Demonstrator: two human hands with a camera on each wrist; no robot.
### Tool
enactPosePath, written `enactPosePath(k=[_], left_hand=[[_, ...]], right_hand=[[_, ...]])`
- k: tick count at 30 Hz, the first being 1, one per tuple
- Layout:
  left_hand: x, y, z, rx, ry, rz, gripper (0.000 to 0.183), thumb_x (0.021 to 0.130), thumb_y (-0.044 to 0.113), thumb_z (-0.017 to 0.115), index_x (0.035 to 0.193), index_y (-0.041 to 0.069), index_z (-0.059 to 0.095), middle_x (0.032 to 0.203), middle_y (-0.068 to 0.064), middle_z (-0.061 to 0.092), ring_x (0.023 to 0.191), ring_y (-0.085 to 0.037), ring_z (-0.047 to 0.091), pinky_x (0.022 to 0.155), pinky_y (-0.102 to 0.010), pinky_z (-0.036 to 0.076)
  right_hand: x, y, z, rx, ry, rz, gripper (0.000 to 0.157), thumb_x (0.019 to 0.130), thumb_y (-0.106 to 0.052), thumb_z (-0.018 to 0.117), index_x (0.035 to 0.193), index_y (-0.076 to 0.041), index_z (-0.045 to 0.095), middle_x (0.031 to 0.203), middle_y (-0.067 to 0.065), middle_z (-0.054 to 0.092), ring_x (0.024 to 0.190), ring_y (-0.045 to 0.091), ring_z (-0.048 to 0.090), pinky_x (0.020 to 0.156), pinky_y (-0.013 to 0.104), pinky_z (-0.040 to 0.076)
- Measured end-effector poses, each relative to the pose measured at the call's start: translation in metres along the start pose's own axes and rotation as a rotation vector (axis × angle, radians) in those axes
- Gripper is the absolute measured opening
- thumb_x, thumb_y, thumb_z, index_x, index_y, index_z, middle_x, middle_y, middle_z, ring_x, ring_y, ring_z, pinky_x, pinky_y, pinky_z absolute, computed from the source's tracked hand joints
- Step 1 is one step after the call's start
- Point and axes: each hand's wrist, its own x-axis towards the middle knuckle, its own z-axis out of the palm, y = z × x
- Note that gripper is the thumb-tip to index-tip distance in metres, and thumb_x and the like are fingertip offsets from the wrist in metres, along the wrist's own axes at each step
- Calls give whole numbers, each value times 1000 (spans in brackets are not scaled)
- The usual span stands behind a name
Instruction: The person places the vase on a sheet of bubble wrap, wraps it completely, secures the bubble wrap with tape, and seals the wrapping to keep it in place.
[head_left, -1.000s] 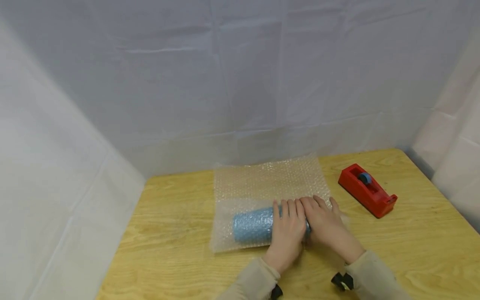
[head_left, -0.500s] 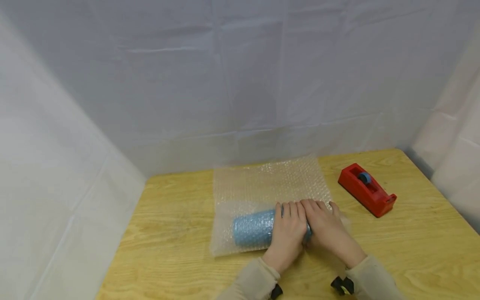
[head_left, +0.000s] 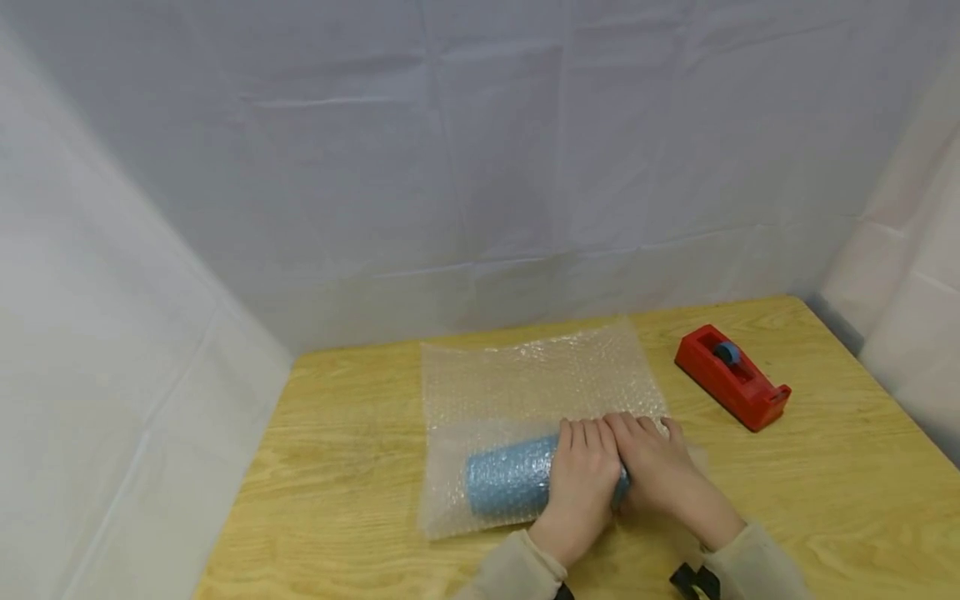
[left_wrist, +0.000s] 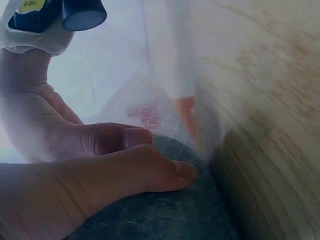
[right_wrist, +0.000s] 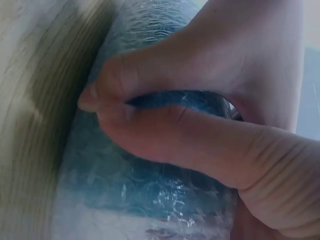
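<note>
A blue cylinder (head_left: 510,477) lies on its side, covered by a layer of clear bubble wrap (head_left: 532,383). The rest of the wrap spreads flat behind it. My left hand (head_left: 581,483) grips the wrapped cylinder right of its middle, fingers curled over the top. Beside it, touching, my right hand (head_left: 660,467) grips the right end. Close up in the right wrist view, both thumbs press the wrapped side (right_wrist: 125,185) of the cylinder low down near the table. The left wrist view also has the thumbs on the dark wrapped surface (left_wrist: 165,215). The cylinder's underside is hidden.
A red tape dispenser (head_left: 731,379) with a blue-cored roll stands to the right, behind my right hand. The wooden table (head_left: 337,467) has white sheeting (head_left: 360,167) behind it and on both sides.
Both hands and the wrapped cylinder have moved a little toward me. The bubble wrap sheet has slid the same way, its far edge drawing back from the table's rear. The tape dispenser stays put.
</note>
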Motion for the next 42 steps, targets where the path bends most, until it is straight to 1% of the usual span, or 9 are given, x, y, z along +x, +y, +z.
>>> enactPosePath(k=[8,11,18,25,27,30,34,38,42], left_hand=[[-6,2,-8,-25,61,-22,53,65,41,79,105,9,64,89,-2,62,84,-19,59,89,-36,46],[-8,4,-13,-26,30,-24,55,64,42,80,105,9,64,90,-2,62,85,-19,59,90,-36,46],[-9,5,-17,-44,-25,-18,69,55,48,86,106,9,63,92,-3,62,87,-20,58,90,-36,45],[-6,4,-17,-56,-100,-26,78,52,56,86,108,9,62,93,-2,61,88,-19,58,87,-36,45],[-6,4,-17,-62,-115,-31,78,53,57,86,109,8,62,94,-3,62,89,-20,59,87,-36,45],[-4,3,-17,-78,-131,-42,77,53,55,86,110,8,63,96,-3,64,89,-19,60,86,-35,46],[-2,2,-16,-101,-159,-38,80,51,53,88,113,8,64,99,-3,65,91,-19,60,85,-35,47],[-2,0,-17,-112,-176,-24,84,49,55,89,114,8,64,100,-4,66,91,-20,61,85,-36,47],[-1,1,-19,-107,-168,-24,86,48,56,90,113,8,64,100,-4,66,92,-20,60,87,-36,47]], right_hand=[[-6,1,-4,2,-45,-41,97,47,-37,97,128,-6,52,126,13,57,112,41,53,96,73,29],[-8,1,-5,10,-68,-58,96,45,-38,97,125,-8,53,122,11,57,109,40,54,94,73,32],[-9,3,-5,13,-68,-87,91,43,-41,97,118,-13,54,114,6,58,104,38,57,91,73,34],[-7,1,-6,29,-82,-54,97,42,-40,98,124,-10,55,120,8,59,110,39,54,95,73,30],[-8,-1,-5,-4,-61,-37,104,42,-39,98,129,-6,53,126,12,58,115,41,51,97,74,28],[-15,-6,0,-77,13,-15,112,44,-37,98,137,1,49,134,17,55,122,44,47,100,74,26],[-29,-15,12,-163,129,7,111,50,-33,96,141,4,45,143,21,47,130,45,41,101,72,28],[-40,-21,22,-183,205,27,115,52,-34,96,145,5,41,150,22,40,136,45,35,102,71,28],[-43,-21,28,-178,245,38,115,53,-33,96,147,4,41,152,20,38,138,46,32,103,71,26]])
